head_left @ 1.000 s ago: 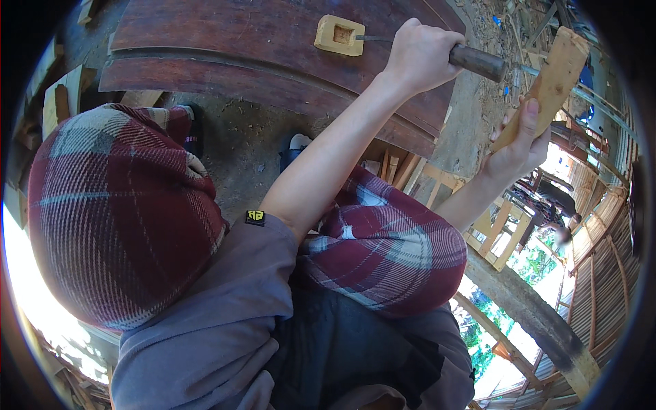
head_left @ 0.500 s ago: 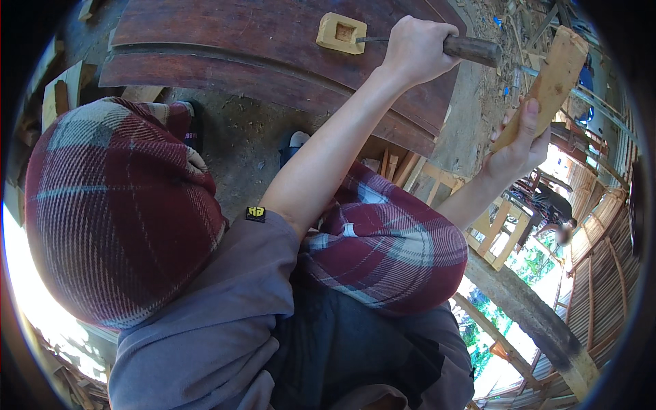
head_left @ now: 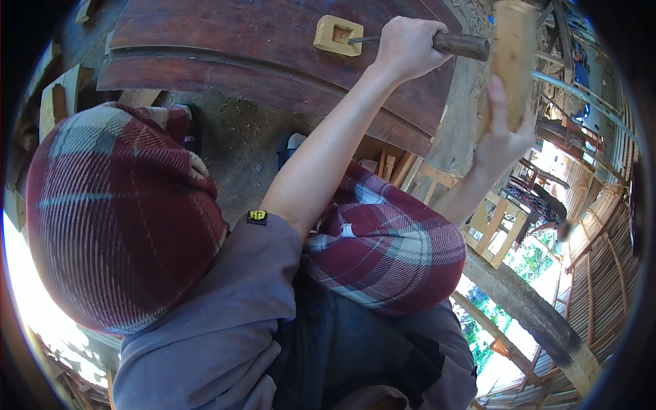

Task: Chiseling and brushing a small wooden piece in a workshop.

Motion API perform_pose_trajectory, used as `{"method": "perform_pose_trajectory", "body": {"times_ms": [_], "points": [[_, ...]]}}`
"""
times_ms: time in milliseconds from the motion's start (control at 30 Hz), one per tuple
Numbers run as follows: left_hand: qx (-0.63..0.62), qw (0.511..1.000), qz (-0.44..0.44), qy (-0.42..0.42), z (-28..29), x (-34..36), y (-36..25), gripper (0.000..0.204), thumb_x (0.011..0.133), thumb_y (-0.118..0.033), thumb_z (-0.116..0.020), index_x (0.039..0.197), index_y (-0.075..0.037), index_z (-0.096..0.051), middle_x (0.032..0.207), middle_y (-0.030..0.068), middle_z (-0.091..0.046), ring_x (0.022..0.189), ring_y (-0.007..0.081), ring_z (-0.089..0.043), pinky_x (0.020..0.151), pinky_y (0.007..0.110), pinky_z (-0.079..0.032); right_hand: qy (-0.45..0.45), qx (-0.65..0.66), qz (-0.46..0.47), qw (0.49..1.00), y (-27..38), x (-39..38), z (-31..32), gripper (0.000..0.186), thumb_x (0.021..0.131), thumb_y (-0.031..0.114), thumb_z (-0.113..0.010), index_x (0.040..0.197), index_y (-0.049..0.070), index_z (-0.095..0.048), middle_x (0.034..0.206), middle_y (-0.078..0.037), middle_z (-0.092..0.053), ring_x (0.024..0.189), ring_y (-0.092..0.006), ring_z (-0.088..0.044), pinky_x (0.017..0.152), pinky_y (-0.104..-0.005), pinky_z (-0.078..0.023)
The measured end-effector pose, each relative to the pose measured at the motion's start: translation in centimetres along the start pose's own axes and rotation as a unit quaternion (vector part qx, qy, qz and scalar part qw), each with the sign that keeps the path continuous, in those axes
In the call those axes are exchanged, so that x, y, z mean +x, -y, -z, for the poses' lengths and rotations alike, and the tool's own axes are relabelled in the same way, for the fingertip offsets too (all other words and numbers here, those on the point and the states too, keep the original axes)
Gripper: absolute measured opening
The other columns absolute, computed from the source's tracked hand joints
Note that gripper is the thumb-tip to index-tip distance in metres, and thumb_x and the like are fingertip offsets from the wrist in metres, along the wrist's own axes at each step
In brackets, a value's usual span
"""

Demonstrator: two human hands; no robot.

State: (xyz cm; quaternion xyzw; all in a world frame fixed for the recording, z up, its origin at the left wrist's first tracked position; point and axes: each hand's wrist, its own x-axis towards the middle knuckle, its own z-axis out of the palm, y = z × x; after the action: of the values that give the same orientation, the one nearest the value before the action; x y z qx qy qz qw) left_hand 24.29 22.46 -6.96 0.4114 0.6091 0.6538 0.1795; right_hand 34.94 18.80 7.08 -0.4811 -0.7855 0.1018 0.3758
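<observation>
My left hand (head_left: 408,49) is closed around a chisel (head_left: 461,46) with a dark round wooden handle that points right. The chisel lies almost level, its thin blade reaching left to a small pale wooden block (head_left: 322,34). A squarish recess is cut in the block's top, and the blade tip is at the recess's right side. To the right, my right hand (head_left: 504,142) grips the lower end of a thick, flat piece of wood (head_left: 514,58), held upright and blurred by motion. The block rests on a dark reddish-brown wooden panel (head_left: 225,31).
My knees, in red plaid cloth (head_left: 116,219), stand on either side below the panel. Wood offcuts (head_left: 58,102) are piled at the left. At the right are a pale wooden frame (head_left: 495,222), a thick post (head_left: 526,307) and another person (head_left: 547,205) farther back.
My right hand has swung the piece of wood up and left, from leaning right to nearly upright. My left hand, the chisel and the block have shifted only slightly left in the picture.
</observation>
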Motion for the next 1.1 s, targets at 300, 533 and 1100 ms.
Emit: {"method": "perform_pose_trajectory", "body": {"times_ms": [300,533,1100], "points": [[0.003,0.998,-0.042,-0.039,-0.6,0.0,-0.1,0.017,0.068,-0.032,-0.073,0.075,-0.016,-0.072,0.06,0.0062,-0.064,0.06,0.0272,-0.063,0.064,0.037,-0.051,-0.106,0.063,0.088,0.988,-1.6,0.7,1.2,0.047,0.08,0.036,-0.074,0.097,-0.005,-0.06,0.067,-0.005,-0.055,0.046,-0.0084,-0.049,0.037,-0.0189,-0.036],[0.005,0.996,-0.064,-0.06,-2.0,-0.3,-0.8,0.02,0.069,-0.031,-0.074,0.081,-0.016,-0.073,0.064,0.0057,-0.066,0.061,0.0257,-0.063,0.066,0.035,-0.048,-0.087,0.11,0.023,0.99,-2.2,0.4,2.1,0.048,0.08,0.032,-0.077,0.104,-0.006,-0.062,0.09,-0.009,-0.065,0.078,-0.0137,-0.061,0.071,-0.0244,-0.047],[0.007,0.996,-0.068,-0.058,-2.0,-0.4,-0.7,0.018,0.069,-0.029,-0.074,0.081,-0.016,-0.073,0.063,0.0054,-0.065,0.062,0.0253,-0.064,0.068,0.035,-0.049,-0.098,0.111,0.043,0.988,-2.1,0.6,1.8,0.045,0.08,0.033,-0.077,0.1,-0.005,-0.062,0.079,-0.006,-0.061,0.062,-0.0102,-0.056,0.053,-0.0212,-0.042]]}}
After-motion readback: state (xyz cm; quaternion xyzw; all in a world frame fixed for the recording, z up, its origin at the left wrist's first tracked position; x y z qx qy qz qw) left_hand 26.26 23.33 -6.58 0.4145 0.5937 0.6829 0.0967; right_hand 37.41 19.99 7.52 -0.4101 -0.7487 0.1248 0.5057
